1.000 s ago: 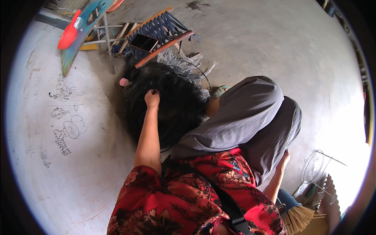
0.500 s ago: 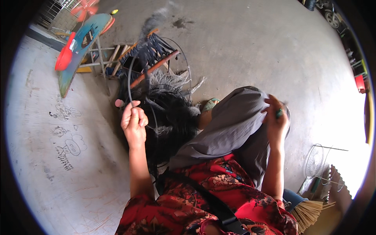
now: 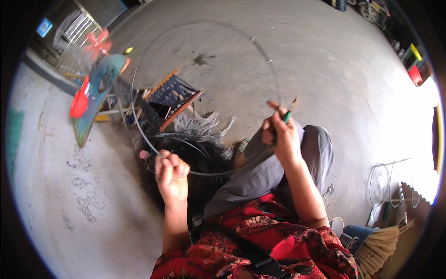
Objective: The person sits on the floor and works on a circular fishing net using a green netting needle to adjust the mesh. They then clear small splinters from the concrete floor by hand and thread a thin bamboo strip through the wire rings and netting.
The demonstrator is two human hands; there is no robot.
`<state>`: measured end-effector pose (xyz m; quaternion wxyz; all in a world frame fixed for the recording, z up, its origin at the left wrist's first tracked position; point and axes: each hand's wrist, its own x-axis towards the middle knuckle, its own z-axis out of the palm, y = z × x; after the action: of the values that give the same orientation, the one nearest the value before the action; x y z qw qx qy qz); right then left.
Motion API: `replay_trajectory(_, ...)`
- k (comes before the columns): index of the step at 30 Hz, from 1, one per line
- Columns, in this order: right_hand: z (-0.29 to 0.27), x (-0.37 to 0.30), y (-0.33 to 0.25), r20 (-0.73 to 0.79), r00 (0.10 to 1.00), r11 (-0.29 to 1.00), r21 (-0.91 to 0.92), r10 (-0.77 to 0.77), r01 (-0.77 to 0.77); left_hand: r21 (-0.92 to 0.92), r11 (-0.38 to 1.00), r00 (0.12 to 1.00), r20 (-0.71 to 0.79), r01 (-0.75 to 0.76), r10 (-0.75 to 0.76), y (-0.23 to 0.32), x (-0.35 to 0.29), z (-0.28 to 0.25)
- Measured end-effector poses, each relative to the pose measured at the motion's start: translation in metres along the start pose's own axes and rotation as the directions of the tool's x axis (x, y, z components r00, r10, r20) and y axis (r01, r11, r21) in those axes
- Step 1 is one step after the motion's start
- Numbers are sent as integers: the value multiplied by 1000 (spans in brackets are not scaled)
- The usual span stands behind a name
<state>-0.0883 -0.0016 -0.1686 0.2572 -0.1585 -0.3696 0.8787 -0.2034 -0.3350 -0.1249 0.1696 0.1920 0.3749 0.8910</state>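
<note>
A large thin grey wire hoop (image 3: 134, 100) stands raised before me. Closed fingers of my left hand (image 3: 173, 176) grip its lower left. At the hoop's right side, my right hand (image 3: 284, 135) is closed on a small green tool with a tan pointed tip (image 3: 291, 108); its exact kind is unclear. The hoop's edge runs behind this hand, and I cannot tell whether the fingers touch it. Below the hoop lies a dark heap of netting (image 3: 200, 156), with frayed grey mesh (image 3: 197, 124) at its far side.
A low seat with black straps (image 3: 173, 95) stands beyond the heap. To the left are a blue-green board (image 3: 95, 100), a red container (image 3: 80, 103) and a white wall with drawings (image 3: 51, 176). Wire hoops (image 3: 380, 183) and a bundle of sticks (image 3: 378, 249) are at the right.
The hoop has swung into full view. My left hand has moved lower and slightly right. My right hand has come left to the hoop's side, now showing the green tool.
</note>
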Motion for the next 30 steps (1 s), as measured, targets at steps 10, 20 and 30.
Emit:
replay_trajectory(10,-80,-75,-245,72,955,299,-941,-289,161,726,27,711,665,-688,228,-35,61,184)
replay_trajectory(20,-113,-94,-246,237,927,246,-918,-290,311,813,380,659,580,-440,-479,-82,93,244)
replay_trajectory(30,-530,-232,-11,-722,604,32,-650,-337,-759,268,958,891,454,-103,-31,21,238,215)
